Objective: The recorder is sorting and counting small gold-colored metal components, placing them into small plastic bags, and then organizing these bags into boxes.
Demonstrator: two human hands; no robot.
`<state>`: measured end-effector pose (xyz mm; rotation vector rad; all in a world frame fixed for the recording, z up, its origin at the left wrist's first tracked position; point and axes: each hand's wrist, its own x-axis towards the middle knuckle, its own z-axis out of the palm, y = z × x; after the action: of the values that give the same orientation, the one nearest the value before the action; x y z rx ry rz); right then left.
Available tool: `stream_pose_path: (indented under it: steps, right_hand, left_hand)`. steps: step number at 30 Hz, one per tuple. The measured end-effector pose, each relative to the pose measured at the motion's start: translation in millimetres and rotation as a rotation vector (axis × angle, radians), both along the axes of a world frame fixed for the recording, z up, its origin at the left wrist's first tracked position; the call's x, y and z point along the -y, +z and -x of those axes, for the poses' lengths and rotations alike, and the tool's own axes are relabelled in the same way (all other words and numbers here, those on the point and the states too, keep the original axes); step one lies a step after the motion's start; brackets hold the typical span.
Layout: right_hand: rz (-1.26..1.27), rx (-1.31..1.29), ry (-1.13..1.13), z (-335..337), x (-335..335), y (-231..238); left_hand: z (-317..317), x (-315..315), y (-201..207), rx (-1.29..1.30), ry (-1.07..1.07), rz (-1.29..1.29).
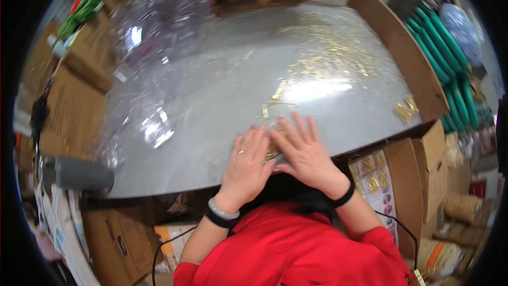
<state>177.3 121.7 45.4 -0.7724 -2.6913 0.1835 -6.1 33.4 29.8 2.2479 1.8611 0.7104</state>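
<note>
My left hand and my right hand lie side by side near the front edge of the grey table. Both have their fingers stretched out and press or rest over a small heap of thin gold metal pins, partly hidden beneath them. A few more gold strips lie just beyond my fingertips. Farther off to the right spreads a wide scatter of similar gold pins. Their exact kind is too small to tell. A separate bunch of gold pieces sits by the right edge.
Clear plastic bags cover the table's left side. Cardboard walls border the right, boxes the left. A dark grey cylinder stands at the left front corner. Below right, an open carton holds bundled gold pieces.
</note>
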Motion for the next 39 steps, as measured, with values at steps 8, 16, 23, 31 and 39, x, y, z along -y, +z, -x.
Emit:
stream_pose_path:
  steps: [8,16,23,31,39]
  right_hand:
    - [-0.138,0.012,-0.052,5,15,-14]
    - [-0.256,0.21,-0.839,-95,-10,-19]
    - [-0.263,0.184,-1.185,-198,-76,-41]
    - [-0.191,0.095,-1.216,-192,-112,-39]
    - [-0.147,0.103,-1.226,-183,-118,-37]
  left_hand:
    - [7,9,-3,0.259,-0.014,-0.05]
    - [5,11,-1,0.326,0.036,-0.022]
    - [3,10,-2,0.277,0.046,-0.033]
    - [0,10,-6,0.224,0.073,-0.044]
    - [3,12,-7,0.178,0.094,-0.058]
